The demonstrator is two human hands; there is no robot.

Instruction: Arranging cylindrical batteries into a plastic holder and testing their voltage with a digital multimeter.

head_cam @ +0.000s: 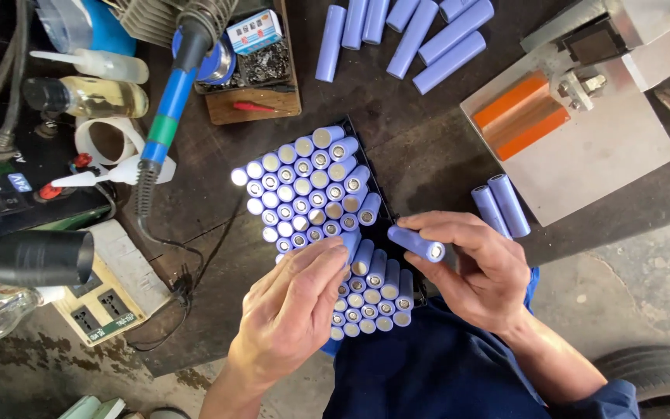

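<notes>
Dozens of purple cells, the battery pack [316, 186] standing in a black tray, partly hidden under the left hand [292, 310], fingers together, pressing on it. Right hand [482, 271] pinches a single cell [416, 243] just above the pack. Loose cells [409, 35] top edge, cut off; soldering iron [166, 116] lies to the left

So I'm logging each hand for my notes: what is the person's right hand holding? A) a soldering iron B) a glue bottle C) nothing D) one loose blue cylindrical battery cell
D: the right hand grips a single blue cylindrical cell in its fingers, lying sideways above the black tray packed with upright cells.
</notes>
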